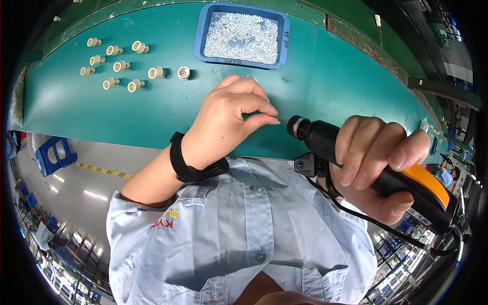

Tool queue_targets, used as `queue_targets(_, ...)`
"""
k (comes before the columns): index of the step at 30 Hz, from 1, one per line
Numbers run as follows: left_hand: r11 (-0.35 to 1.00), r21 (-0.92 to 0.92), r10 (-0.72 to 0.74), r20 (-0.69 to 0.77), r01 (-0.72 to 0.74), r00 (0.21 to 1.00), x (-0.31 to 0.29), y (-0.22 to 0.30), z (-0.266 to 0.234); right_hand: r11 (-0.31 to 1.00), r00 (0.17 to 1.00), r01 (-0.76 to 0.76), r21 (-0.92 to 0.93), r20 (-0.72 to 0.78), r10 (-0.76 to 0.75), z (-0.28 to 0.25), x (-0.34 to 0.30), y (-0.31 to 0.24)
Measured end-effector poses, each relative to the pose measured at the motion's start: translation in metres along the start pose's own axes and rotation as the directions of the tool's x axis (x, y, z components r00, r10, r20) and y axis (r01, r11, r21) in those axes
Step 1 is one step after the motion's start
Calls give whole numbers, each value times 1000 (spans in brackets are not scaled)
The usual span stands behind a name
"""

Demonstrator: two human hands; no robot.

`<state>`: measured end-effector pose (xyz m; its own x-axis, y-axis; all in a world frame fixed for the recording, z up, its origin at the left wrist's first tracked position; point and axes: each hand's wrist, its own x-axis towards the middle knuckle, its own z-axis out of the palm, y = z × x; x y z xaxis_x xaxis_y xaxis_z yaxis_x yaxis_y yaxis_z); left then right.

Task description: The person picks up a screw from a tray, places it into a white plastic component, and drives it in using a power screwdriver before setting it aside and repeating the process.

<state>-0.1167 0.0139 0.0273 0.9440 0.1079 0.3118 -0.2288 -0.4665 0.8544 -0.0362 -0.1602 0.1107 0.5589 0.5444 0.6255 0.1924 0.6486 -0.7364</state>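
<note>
At 3 o'clock, the right hand (373, 157) grips the electric screwdriver (324, 142), likely rigid and hefty, best held round its middle; at 11 o'clock, the left hand (226, 113) pinches at the slim bit's (283, 121) tip.

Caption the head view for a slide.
Right hand holds a power screwdriver, left hand at its bit's tip, beside a green tabletop.

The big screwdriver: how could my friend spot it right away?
Find the green table, then the person's right hand near its edge. Wrapped in that hand is a thick power screwdriver, its thin bit pointing at the left hand. Unlike the black wristband nearby, it has a bright orange panel.
</note>
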Motion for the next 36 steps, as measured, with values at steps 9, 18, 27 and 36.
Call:
queue_targets(9,996,88,25,-98,-16,995,4,0,7,991,999,-45,-122,-14,44,2,4,5)
queue_targets(18,936,-206,-262,138,287,955,-6,-31,20,979,986,-160,-128,-70,152,3,3,19)
queue_targets(27,912,-291,-270,106,290,957,-6,-34,27,928,968,-221,-300,-182,172,14,2,30)
queue_targets(36,886,-284,-319,202,367,926,-1,-24,25,918,965,-248,-309,-160,207,12,6,29)
